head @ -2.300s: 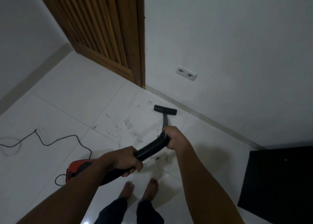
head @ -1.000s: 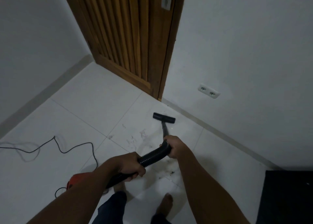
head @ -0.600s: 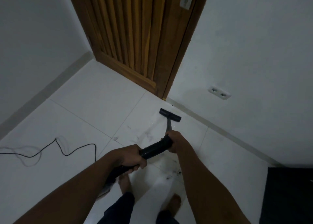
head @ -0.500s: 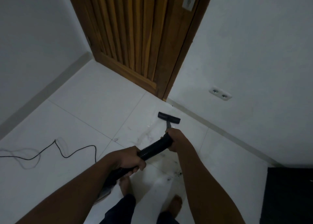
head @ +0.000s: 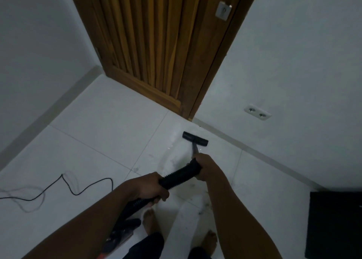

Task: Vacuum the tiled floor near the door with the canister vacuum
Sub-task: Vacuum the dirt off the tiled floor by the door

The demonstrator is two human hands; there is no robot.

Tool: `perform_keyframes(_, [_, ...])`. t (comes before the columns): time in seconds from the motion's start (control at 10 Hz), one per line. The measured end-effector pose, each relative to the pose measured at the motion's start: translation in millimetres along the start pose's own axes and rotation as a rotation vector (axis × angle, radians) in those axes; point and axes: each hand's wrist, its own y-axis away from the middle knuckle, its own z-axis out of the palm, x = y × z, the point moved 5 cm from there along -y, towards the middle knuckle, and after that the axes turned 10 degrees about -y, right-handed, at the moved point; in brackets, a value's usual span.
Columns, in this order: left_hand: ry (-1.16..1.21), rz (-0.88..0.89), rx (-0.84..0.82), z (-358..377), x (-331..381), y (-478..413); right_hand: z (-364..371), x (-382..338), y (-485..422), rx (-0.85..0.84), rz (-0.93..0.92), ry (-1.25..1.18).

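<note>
- I see the floor nozzle [head: 195, 139] flat on the white tiled floor [head: 109, 125], just ahead of my right hand [head: 205, 167], near the wooden door [head: 156, 43].
- My right hand is wrapped around the front end of the ribbed hose [head: 179, 175].
- My left hand [head: 149, 187] is clenched on the hose farther back.
- The power cord [head: 78, 188] trails well left of my left hand.
- A wall socket [head: 257, 112] sits up and right of my right hand.

Head-worn camera looks steeply down over forearms toward door [head: 156, 43] and floor [head: 101, 133].
</note>
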Motion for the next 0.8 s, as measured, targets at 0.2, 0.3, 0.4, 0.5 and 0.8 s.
perform_keyframes(0.2, [-0.03, -0.014, 0.024, -18.6, 4.7, -13.6, 13.9, -17.9, -10.1, 0.047, -0.005, -0.049])
perform_keyframes(0.3, [0.012, 0.001, 0.038, -31.2, 2.9, -15.9, 23.2, -40.2, -16.8, 0.09, 0.026, -0.058])
perform_keyframes(0.4, [-0.006, 0.013, 0.053, -44.7, 2.4, -15.9, 25.0, -34.6, -27.9, 0.091, 0.068, -0.04])
perform_keyframes(0.5, [-0.019, -0.008, 0.055, -48.2, 6.1, -20.5, 29.1, -31.2, -27.5, 0.102, 0.11, -0.07])
perform_keyframes(0.8, [0.021, 0.013, 0.075, -67.5, 1.0, -18.0, 43.8, -47.5, -41.1, 0.034, -0.041, -0.099])
